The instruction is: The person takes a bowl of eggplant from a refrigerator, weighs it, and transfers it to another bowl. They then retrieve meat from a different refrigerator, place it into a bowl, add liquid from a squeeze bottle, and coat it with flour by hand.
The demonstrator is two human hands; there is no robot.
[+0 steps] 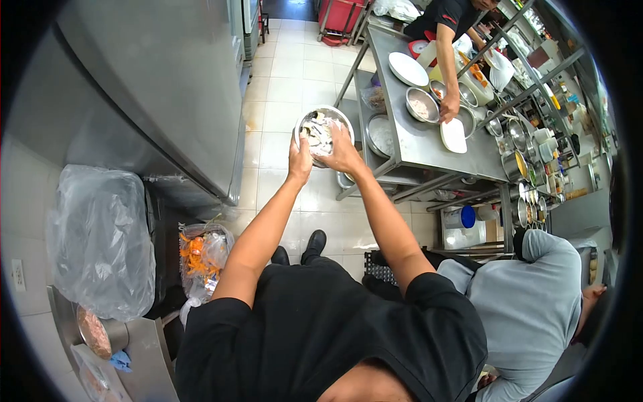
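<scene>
A round metal bowl is held out in front of me over the tiled floor, with its opening facing up. In it lie pale whitish pieces with some dark bits among them; their kind is not clear. My left hand grips the bowl's left side, its thumb near the rim. On the other side, my right hand is closed on the near right of the bowl, and its fingers reach over the rim and cover part of the contents. The underside of the bowl is hidden.
To the right stands a steel table with bowls and a white plate; a co-worker's hand reaches over it. Another person in a grey top is close on my right. A tall steel cabinet and a bag of orange scraps are left.
</scene>
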